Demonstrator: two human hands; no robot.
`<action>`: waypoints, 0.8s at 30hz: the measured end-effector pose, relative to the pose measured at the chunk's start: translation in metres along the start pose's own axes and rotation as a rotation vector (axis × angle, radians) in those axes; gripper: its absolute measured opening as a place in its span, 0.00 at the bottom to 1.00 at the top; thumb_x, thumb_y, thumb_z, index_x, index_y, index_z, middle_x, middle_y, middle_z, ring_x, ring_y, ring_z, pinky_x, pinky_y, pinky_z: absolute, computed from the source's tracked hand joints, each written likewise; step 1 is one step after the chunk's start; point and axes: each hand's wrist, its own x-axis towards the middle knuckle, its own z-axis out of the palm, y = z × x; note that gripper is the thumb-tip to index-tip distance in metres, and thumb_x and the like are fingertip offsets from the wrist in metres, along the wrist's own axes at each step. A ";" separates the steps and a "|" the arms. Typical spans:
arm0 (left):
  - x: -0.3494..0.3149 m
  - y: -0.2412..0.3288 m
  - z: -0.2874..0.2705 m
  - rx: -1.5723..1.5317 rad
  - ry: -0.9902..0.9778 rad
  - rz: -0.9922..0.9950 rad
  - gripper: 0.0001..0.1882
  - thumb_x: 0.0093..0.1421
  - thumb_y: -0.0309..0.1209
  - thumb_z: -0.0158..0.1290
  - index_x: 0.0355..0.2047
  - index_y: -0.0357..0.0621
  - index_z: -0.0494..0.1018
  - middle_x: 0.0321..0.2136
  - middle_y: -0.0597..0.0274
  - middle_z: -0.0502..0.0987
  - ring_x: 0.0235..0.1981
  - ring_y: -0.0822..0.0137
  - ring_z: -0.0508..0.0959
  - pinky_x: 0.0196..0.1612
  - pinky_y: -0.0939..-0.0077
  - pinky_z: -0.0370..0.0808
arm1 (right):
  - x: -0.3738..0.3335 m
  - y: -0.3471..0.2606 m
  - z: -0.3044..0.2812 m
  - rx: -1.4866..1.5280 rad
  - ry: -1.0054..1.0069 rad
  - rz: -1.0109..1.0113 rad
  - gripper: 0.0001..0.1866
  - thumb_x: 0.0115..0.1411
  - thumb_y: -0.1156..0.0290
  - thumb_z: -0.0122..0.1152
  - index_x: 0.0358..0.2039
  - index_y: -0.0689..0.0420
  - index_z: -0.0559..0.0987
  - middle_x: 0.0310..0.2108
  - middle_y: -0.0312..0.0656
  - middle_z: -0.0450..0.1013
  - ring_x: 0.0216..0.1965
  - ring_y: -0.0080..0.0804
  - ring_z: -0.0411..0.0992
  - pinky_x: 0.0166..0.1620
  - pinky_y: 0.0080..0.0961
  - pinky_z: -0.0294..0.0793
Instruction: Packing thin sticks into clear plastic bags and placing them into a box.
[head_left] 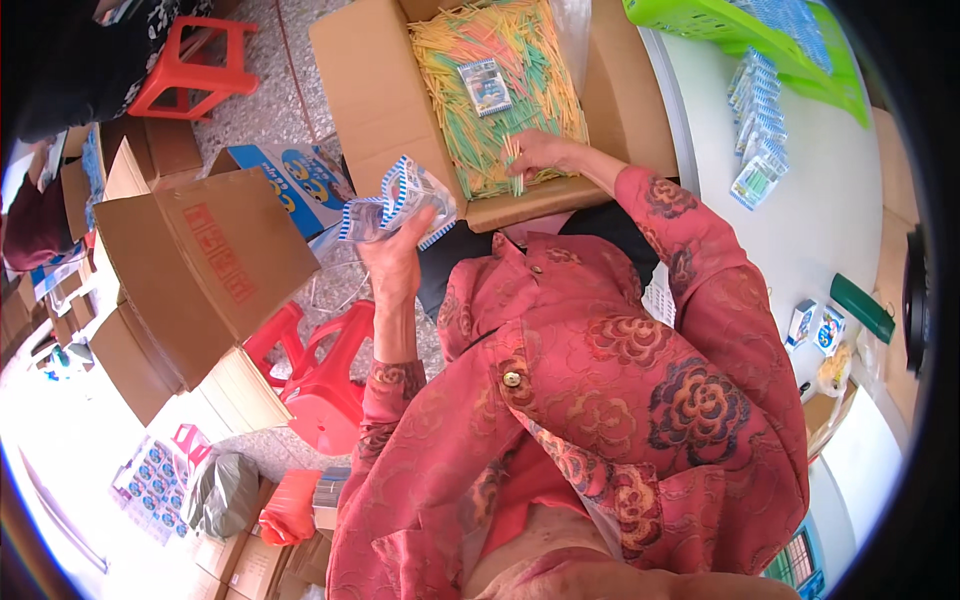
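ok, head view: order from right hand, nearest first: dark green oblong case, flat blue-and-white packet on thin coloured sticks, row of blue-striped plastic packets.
1. Flat packet: upper left of the right hand
2. Row of packets: right, white table
3. Green case: far right, lower

Packets (405,195) and sticks (537,95)
Clear packets with blue-striped edges bunch tilted in the left hand (397,258); thin yellow, green and pink sticks heap loosely in an open carton (375,95), a few pinched in the right hand (545,150).
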 end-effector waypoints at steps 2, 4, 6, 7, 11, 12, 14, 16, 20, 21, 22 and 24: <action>-0.002 0.000 0.004 -0.002 -0.028 -0.030 0.21 0.44 0.15 0.58 0.40 0.36 0.68 0.35 0.62 0.73 0.35 0.70 0.74 0.41 0.75 0.73 | -0.004 -0.001 0.002 0.050 -0.035 -0.049 0.07 0.45 0.78 0.61 0.24 0.58 0.72 0.19 0.34 0.68 0.20 0.18 0.67 0.23 0.16 0.70; -0.003 -0.004 0.004 0.013 -0.047 -0.035 0.21 0.44 0.15 0.58 0.40 0.37 0.68 0.35 0.62 0.73 0.35 0.70 0.74 0.41 0.75 0.73 | -0.003 0.000 0.002 -0.008 -0.032 -0.073 0.07 0.46 0.78 0.60 0.24 0.58 0.71 0.20 0.34 0.68 0.20 0.18 0.67 0.23 0.16 0.70; -0.004 -0.004 0.008 0.035 -0.103 -0.037 0.22 0.43 0.15 0.58 0.40 0.37 0.68 0.36 0.63 0.73 0.36 0.71 0.74 0.41 0.75 0.73 | -0.002 0.001 0.000 -0.067 -0.025 -0.099 0.06 0.46 0.79 0.60 0.24 0.58 0.71 0.20 0.34 0.68 0.20 0.18 0.67 0.23 0.16 0.70; -0.004 -0.004 0.010 0.036 -0.108 -0.035 0.22 0.43 0.15 0.58 0.40 0.37 0.68 0.36 0.63 0.73 0.36 0.71 0.74 0.41 0.75 0.73 | -0.001 0.002 0.000 -0.034 -0.023 -0.105 0.08 0.45 0.79 0.61 0.26 0.58 0.72 0.20 0.34 0.68 0.19 0.19 0.67 0.22 0.17 0.70; -0.008 -0.006 0.014 0.034 -0.122 -0.040 0.22 0.43 0.14 0.58 0.41 0.38 0.69 0.36 0.63 0.73 0.37 0.71 0.74 0.42 0.74 0.73 | -0.004 0.001 -0.001 0.003 -0.016 -0.087 0.07 0.47 0.76 0.62 0.27 0.58 0.73 0.21 0.34 0.69 0.20 0.18 0.67 0.24 0.16 0.70; -0.008 -0.007 0.015 0.029 -0.120 -0.035 0.23 0.43 0.14 0.58 0.41 0.39 0.69 0.36 0.63 0.73 0.37 0.71 0.74 0.43 0.74 0.72 | -0.006 0.000 -0.001 -0.001 -0.019 -0.090 0.07 0.47 0.76 0.62 0.27 0.58 0.73 0.21 0.34 0.69 0.20 0.18 0.67 0.24 0.16 0.70; -0.009 -0.004 0.020 0.079 -0.121 -0.050 0.21 0.43 0.15 0.59 0.39 0.39 0.69 0.36 0.62 0.73 0.36 0.72 0.74 0.40 0.76 0.74 | -0.011 -0.001 -0.002 0.001 0.016 -0.102 0.07 0.48 0.74 0.61 0.29 0.59 0.75 0.22 0.34 0.70 0.21 0.17 0.67 0.24 0.15 0.69; -0.010 0.001 0.034 0.049 -0.121 -0.024 0.16 0.43 0.16 0.60 0.34 0.39 0.71 0.30 0.64 0.74 0.31 0.75 0.74 0.34 0.80 0.74 | -0.017 -0.002 -0.008 0.065 0.111 -0.193 0.07 0.49 0.73 0.61 0.30 0.59 0.75 0.22 0.34 0.70 0.20 0.17 0.67 0.24 0.15 0.68; -0.006 0.001 0.037 0.202 -0.151 0.001 0.08 0.43 0.19 0.60 0.25 0.36 0.73 0.23 0.67 0.75 0.25 0.79 0.73 0.30 0.83 0.72 | -0.061 -0.054 -0.022 0.240 0.353 -0.477 0.08 0.51 0.69 0.61 0.32 0.59 0.76 0.25 0.33 0.72 0.24 0.16 0.67 0.24 0.13 0.65; -0.005 0.003 0.038 0.196 -0.145 0.005 0.08 0.43 0.19 0.60 0.25 0.36 0.73 0.23 0.67 0.75 0.25 0.79 0.73 0.30 0.83 0.72 | -0.082 -0.077 -0.020 0.285 0.406 -0.556 0.08 0.52 0.70 0.60 0.32 0.59 0.75 0.25 0.33 0.72 0.25 0.16 0.67 0.26 0.13 0.65; -0.005 0.003 0.040 0.214 -0.170 -0.005 0.08 0.44 0.19 0.60 0.26 0.35 0.74 0.24 0.66 0.76 0.26 0.78 0.73 0.31 0.83 0.72 | -0.106 -0.099 -0.016 0.331 0.467 -0.633 0.08 0.53 0.71 0.59 0.32 0.60 0.75 0.26 0.34 0.72 0.26 0.16 0.67 0.27 0.13 0.65; -0.003 -0.001 0.041 0.208 -0.206 0.010 0.10 0.45 0.20 0.59 0.30 0.34 0.74 0.26 0.65 0.76 0.26 0.78 0.74 0.31 0.83 0.72 | -0.143 -0.135 -0.004 0.271 0.554 -0.758 0.07 0.54 0.73 0.57 0.33 0.61 0.74 0.26 0.35 0.72 0.27 0.16 0.67 0.28 0.13 0.66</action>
